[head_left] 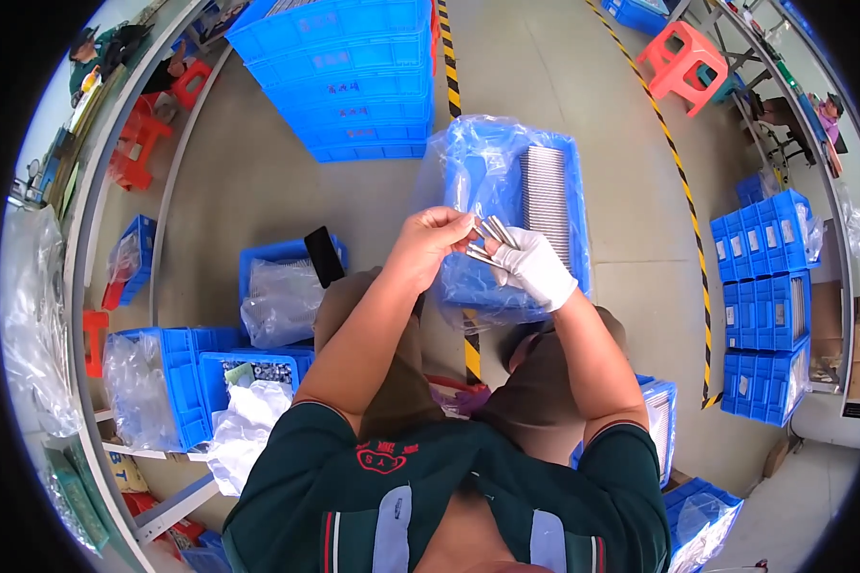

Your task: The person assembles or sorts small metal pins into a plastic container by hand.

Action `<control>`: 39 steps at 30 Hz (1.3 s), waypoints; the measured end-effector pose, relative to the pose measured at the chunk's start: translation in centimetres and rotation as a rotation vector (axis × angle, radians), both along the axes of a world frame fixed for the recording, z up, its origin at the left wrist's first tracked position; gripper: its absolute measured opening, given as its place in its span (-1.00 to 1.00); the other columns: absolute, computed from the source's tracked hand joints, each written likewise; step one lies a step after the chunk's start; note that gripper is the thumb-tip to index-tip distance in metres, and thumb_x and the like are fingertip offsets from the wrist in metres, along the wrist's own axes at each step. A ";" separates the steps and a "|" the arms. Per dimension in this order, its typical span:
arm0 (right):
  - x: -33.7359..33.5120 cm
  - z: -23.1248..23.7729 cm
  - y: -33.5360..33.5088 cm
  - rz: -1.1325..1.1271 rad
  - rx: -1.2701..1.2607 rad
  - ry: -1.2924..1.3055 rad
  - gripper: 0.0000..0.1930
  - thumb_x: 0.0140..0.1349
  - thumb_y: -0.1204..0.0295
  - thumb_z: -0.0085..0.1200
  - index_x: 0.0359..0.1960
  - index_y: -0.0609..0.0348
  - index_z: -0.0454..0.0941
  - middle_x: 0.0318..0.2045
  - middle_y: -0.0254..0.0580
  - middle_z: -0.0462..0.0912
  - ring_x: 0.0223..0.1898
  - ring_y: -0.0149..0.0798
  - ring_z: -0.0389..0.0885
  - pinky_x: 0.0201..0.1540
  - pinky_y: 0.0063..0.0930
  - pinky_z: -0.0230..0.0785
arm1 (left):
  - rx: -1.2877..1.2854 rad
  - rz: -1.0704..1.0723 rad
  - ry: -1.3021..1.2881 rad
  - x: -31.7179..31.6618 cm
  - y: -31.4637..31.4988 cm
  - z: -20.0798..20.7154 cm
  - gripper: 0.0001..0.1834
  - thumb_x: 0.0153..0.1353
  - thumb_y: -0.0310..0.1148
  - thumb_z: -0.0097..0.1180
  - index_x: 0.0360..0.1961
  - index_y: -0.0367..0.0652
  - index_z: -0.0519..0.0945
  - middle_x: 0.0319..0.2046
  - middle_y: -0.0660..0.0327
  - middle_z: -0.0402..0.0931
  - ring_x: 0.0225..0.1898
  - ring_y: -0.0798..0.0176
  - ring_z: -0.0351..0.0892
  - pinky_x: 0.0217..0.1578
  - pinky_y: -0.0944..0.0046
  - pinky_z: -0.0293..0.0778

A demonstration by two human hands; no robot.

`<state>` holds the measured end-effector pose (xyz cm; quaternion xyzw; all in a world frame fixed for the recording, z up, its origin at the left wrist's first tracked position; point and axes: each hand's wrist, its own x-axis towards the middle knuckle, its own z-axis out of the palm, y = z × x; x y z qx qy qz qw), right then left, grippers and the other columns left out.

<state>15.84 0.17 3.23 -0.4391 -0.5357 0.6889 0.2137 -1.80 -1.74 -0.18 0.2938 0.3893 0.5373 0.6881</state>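
Thin metal rods (488, 241) are pinched betw. both hands above the blue crate (577, 205) — gloved right hand (539, 268) clenched on them, bare left hand (432, 239) gripping tips — long axes slanted up-left.

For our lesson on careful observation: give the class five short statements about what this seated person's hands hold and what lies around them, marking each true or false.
1. The right hand wears a white glove. True.
2. The left hand is gloved too. False: it is bare.
3. Both hands hold thin metal rods. True.
4. The blue crate ahead is lined with clear plastic. True.
5. The stool at upper right is green. False: it is red.
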 end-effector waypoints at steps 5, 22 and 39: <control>-0.3 0.4 -0.3 0.003 0.015 -0.021 -0.77 0.16 0.30 0.01 -0.53 0.20 0.42 -0.75 -0.41 0.36 -0.72 -0.56 0.22 -0.67 -0.66 0.03 | 0.006 0.025 -0.010 -0.2 0.0 -0.5 -0.83 0.10 -0.38 0.10 -0.37 -0.28 0.53 -0.45 0.20 0.51 -0.40 0.37 0.45 -0.29 0.36 0.36; -0.3 -0.2 -0.2 -0.008 0.014 0.064 -0.77 0.14 0.30 0.03 -0.50 0.22 0.43 -0.73 -0.41 0.37 -0.70 -0.57 0.23 -0.67 -0.66 0.04 | -0.006 0.022 -0.026 -0.1 -0.3 -0.4 -0.85 0.10 -0.41 0.09 -0.37 -0.30 0.52 -0.44 0.20 0.50 -0.38 0.36 0.45 -0.28 0.35 0.37; -0.1 -0.3 -0.3 0.051 -0.046 0.096 -0.73 0.18 0.21 -0.02 -0.46 0.19 0.46 -0.72 -0.45 0.32 -0.71 -0.58 0.20 -0.67 -0.69 0.00 | 0.097 0.060 0.172 0.2 -0.5 0.5 -0.84 0.09 -0.39 0.10 -0.36 -0.28 0.54 -0.44 0.26 0.52 -0.39 0.47 0.41 -0.32 0.44 0.30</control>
